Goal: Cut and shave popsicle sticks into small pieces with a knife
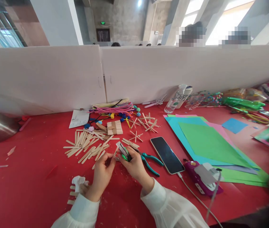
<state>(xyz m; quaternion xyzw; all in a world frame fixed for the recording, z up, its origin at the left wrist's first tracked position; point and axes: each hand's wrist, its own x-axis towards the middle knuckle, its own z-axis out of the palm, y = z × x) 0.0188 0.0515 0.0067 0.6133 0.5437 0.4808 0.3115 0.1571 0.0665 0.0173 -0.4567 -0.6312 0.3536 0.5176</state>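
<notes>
My left hand (104, 167) pinches a wooden craft stick (116, 151) between thumb and fingertips. In my right hand (135, 164) is a green and silver tool that looks like a utility knife (122, 149), held close to the stick; fingers hide part of it. Teal-handled pliers (152, 160) lie just right of my right hand, their jaws partly covered. A loose pile of craft sticks (84, 144) spreads out beyond my left hand. Beside my left wrist lies a crumpled white piece (78, 182) with stick ends showing from under it.
A phone (167, 155) on a cable lies right of the pliers, near a purple power strip (203, 179). Coloured paper sheets (207, 142) cover the right side. Behind are star-shaped stick pieces (136, 136), pipe cleaners (115, 108), a plastic bottle (175, 99) and a white partition (53, 79).
</notes>
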